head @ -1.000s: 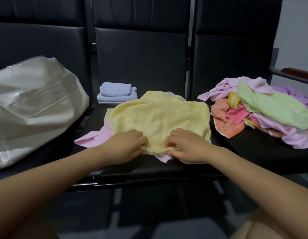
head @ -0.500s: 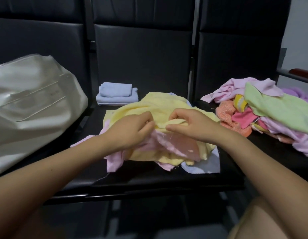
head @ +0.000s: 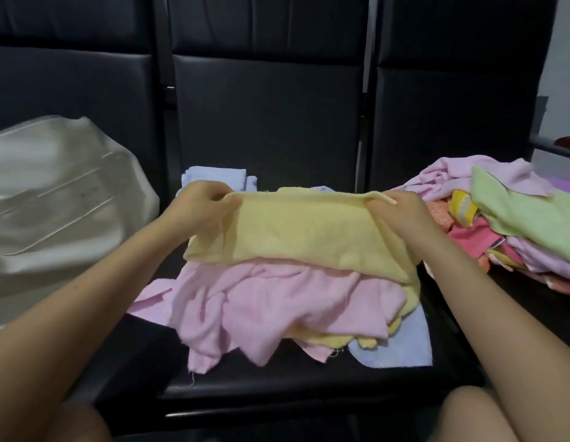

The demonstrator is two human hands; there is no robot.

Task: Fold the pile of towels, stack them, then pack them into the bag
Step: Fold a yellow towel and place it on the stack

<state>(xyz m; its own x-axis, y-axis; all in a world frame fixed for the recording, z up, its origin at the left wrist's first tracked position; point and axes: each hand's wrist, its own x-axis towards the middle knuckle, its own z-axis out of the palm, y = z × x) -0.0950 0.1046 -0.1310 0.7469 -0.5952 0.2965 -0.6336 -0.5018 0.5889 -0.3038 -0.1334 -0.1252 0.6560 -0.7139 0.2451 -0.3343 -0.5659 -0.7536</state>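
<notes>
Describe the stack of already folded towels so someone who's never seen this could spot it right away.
Look at the middle black seat, at its far edge against the backrest. Just behind the left hand sit the folded towels, pale blue. They are the only neat, squared-off towels; every other towel lies crumpled or loose.

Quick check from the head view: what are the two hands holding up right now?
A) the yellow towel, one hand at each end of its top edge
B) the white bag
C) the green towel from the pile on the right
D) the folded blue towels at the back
A: the left hand and right hand each pinch an end of the yellow towel, holding its top edge taut above the pink towel.
</notes>
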